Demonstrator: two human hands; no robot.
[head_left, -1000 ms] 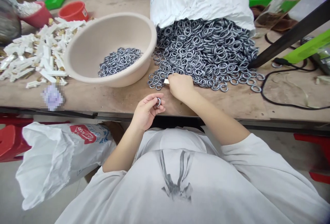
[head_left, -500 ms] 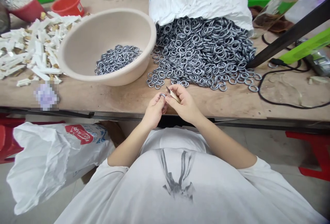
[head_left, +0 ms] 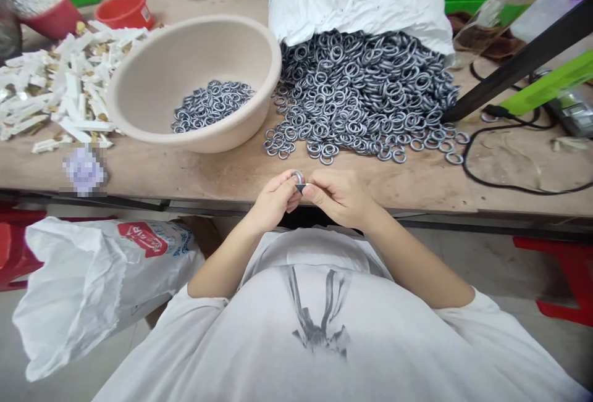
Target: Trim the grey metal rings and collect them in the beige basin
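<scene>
My left hand (head_left: 275,201) is closed and pinches a small grey ring (head_left: 298,176) upright between thumb and fingers, above the table's front edge. My right hand (head_left: 341,197) grips a small knife. Its dark pointed blade (head_left: 301,188) sticks out at the fingertips, against or just in front of the ring's lower side; I cannot tell whether they touch. The handle is hidden in the fist. Beyond my hands lies a big heap of the same grey rings (head_left: 352,99). A beige basin (head_left: 152,81) to the left holds a smaller pile of rings.
A white sack (head_left: 361,0) lies behind the heap, its mouth over the rings. White strips (head_left: 74,93) are piled at the left, near a red tub (head_left: 121,12). A dark post (head_left: 519,62) and black cable (head_left: 467,170) stand right. Another white sack (head_left: 78,284) sits below the table.
The ring has turned upright in my left hand. My right hand has rolled over, bringing the blade down to the ring and hiding the knife's pale handle.
</scene>
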